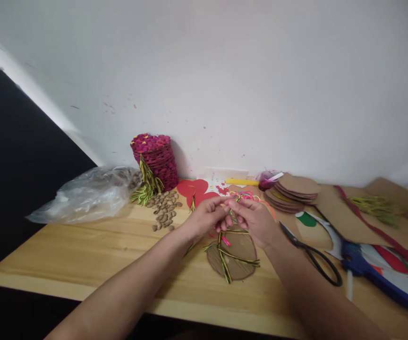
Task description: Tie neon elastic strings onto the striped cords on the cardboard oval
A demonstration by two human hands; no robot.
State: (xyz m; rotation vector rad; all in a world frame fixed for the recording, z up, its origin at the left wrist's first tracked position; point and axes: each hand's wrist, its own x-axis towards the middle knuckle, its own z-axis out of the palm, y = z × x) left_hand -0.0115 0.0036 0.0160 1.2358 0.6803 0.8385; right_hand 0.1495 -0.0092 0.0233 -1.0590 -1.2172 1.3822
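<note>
My left hand (pixel 206 216) and my right hand (pixel 252 218) meet over the middle of a wooden table (pixel 83 255). Their fingertips pinch thin coloured cords (pixel 233 204) of green, yellow and pink between them. Just below the hands lies a brown cardboard disc (pixel 238 245) with green-yellow cords (pixel 230 257) crossing it. Both hands are closed on the cords.
Black scissors (pixel 313 255) lie right of the disc, a blue tool (pixel 374 274) beyond them. A stack of cardboard discs (pixel 292 191), a tall stack of magenta woven pieces (pixel 156 158), scattered seeds (pixel 164 210), a clear plastic bag (pixel 87 193) and red paper shapes (pixel 197 189) sit by the wall.
</note>
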